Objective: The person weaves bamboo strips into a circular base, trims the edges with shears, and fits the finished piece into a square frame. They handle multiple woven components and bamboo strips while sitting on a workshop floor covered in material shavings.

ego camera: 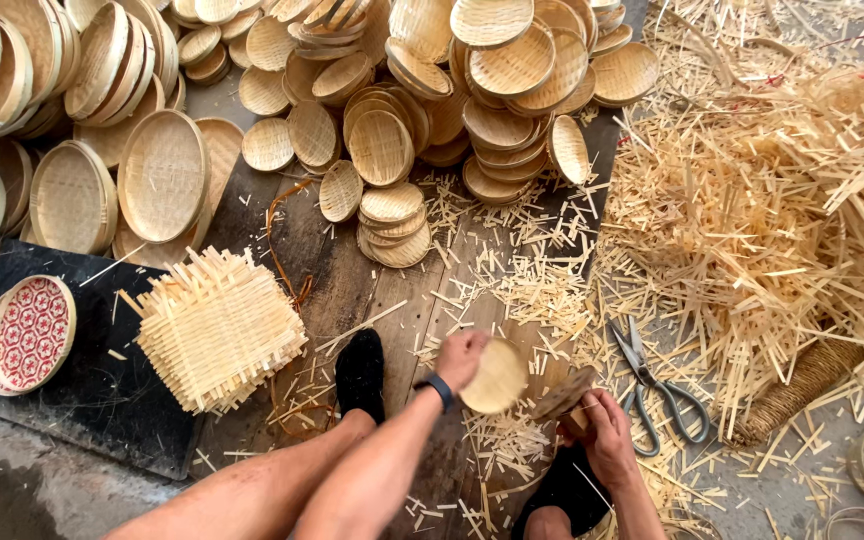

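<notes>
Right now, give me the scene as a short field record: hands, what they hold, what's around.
left hand: grips a small round woven tray by its rim, tilted on edge
right hand: holds a dark wooden tool next to the tray
scissors: lying on the floor, right of the hands
square woven mats: stacked, left of the feet
finished trays: heaped across the top
patterned tray: red and white, on a dark mat, far left
bamboo offcuts: big pile at right
</notes>
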